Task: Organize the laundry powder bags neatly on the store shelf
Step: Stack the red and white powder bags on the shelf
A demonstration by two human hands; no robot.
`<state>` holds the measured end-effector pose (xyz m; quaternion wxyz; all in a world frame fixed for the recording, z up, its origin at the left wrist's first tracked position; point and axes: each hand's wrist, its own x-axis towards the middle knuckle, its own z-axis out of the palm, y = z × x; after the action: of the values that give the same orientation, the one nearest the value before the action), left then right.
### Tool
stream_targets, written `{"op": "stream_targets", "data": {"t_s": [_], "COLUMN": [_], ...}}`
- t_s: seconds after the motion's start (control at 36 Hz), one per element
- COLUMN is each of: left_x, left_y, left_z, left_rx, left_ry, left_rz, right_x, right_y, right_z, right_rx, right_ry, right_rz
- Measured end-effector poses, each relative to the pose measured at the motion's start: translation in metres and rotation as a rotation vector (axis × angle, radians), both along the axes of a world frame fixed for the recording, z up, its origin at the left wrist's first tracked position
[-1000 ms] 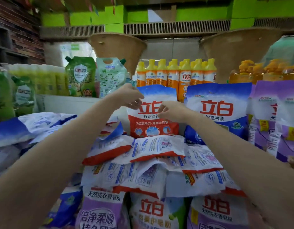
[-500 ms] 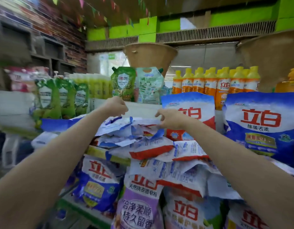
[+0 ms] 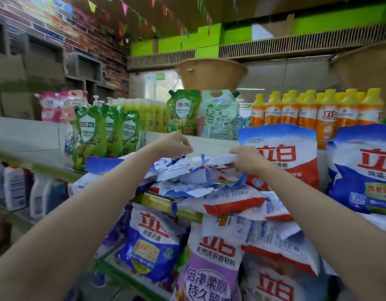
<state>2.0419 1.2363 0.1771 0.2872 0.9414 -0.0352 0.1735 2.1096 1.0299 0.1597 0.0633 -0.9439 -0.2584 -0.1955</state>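
Down low, a purple bag (image 3: 209,276) and a blue bag (image 3: 150,246) stand on the bottom shelf. Above them, floppy bags lie in a messy pile (image 3: 220,196). Both hands pinch the top bag (image 3: 194,165) on that pile: the left hand (image 3: 174,144) at its left edge, the right hand (image 3: 245,158) at its right. Behind stands a red and white bag (image 3: 283,157), then orange bottles (image 3: 318,109).

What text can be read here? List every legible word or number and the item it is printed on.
"立白": red-and-white upright bag.
"立白", "除菌去渍": blue bag on the lower shelf.
"天然洗衣香皂粉", "倍净柔顺": purple bag.
"立白": orange bottles.
"立白卫仕": green pouches.
Small print on the flat bag that the left hand and right hand grip: too blurred to read.
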Motion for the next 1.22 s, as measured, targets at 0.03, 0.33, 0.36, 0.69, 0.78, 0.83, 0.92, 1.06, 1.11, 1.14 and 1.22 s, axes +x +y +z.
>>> {"op": "stream_targets", "data": {"t_s": [0.03, 0.33, 0.36, 0.69, 0.78, 0.83, 0.92, 1.06, 1.11, 1.14, 1.22], "left_x": [0.003, 0.014, 0.012, 0.010, 0.009, 0.007, 0.009, 0.018, 0.017, 0.019, 0.016], "left_y": [-0.003, -0.015, -0.013, 0.005, -0.009, -0.021, -0.034, -0.058, -0.070, -0.074, -0.087], "left_z": [0.000, 0.007, 0.007, -0.004, -0.015, -0.018, -0.020, -0.017, -0.011, -0.008, 0.001], "left_rx": [0.011, 0.073, 0.021, -0.968, -0.861, -0.739, -0.656, -0.702, -0.753, -0.771, -0.782], "left_ry": [0.006, -0.059, -0.070, 0.018, 0.045, 0.001, -0.038, -0.252, -0.321, -0.346, -0.410], "left_rz": [-0.021, -0.072, -0.083, -0.474, -0.525, -0.440, -0.435, -0.356, -0.381, -0.393, -0.390], "right_x": [0.000, -0.003, -0.003, -0.015, -0.019, -0.024, -0.028, -0.042, -0.047, -0.048, -0.053], "right_y": [-0.001, 0.013, 0.013, -0.006, -0.016, -0.020, -0.029, -0.055, -0.070, -0.078, -0.104], "right_z": [-0.001, 0.020, 0.025, 0.065, 0.065, 0.067, 0.071, 0.081, 0.084, 0.085, 0.089], "right_rx": [0.027, 0.435, 0.516, 1.112, 1.219, 1.320, 1.412, 1.503, 1.538, 1.540, 1.483], "right_ry": [0.007, -0.106, -0.107, -0.166, -0.149, -0.109, -0.078, -0.009, 0.000, 0.008, -0.011], "right_rz": [0.001, 0.030, 0.035, 0.073, 0.073, 0.076, 0.089, 0.167, 0.206, 0.224, 0.233]}}
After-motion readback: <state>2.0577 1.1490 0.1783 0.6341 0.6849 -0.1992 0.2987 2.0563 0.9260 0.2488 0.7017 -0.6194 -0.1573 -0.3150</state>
